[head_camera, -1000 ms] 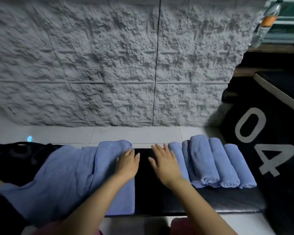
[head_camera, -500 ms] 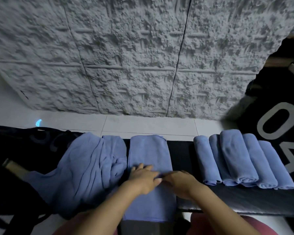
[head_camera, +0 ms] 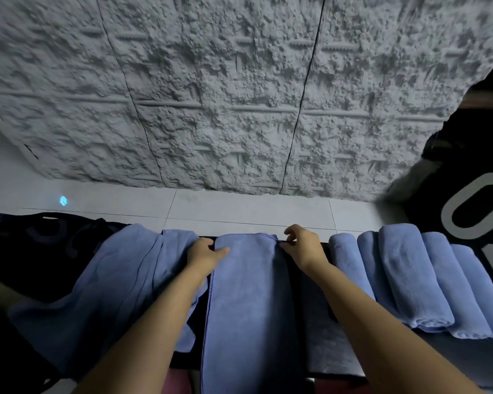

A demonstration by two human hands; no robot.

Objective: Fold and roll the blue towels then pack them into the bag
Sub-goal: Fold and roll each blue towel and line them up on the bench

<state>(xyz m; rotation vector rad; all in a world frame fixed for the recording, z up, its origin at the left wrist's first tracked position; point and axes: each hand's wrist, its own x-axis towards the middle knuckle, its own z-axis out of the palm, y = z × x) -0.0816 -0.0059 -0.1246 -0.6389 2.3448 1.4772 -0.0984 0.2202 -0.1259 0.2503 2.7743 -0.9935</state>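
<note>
- Between our two hands, the folded towel (head_camera: pixel 245 294) lay as a long strip on the dark tabletop (head_camera: pixel 319 322).
- Our left hand (head_camera: pixel 204 254) gripped its far left corner, and our right hand (head_camera: pixel 303 245) pinched the far right corner, probably to square that end for rolling.
- Right of our right fingers (head_camera: pixel 291 229) sat the rolled towels (head_camera: pixel 410 280), kept apart as finished.
- Left of our left fingers (head_camera: pixel 222 250) waited the unfolded towels (head_camera: pixel 120 280) and the black bag (head_camera: pixel 34 245).

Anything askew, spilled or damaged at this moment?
Nothing damaged or spilled. The unfolded towels lie in a crumpled heap, partly over the black bag; one rolled towel rides on top of its neighbours rather than in line. The folded towel lies straight.
</note>
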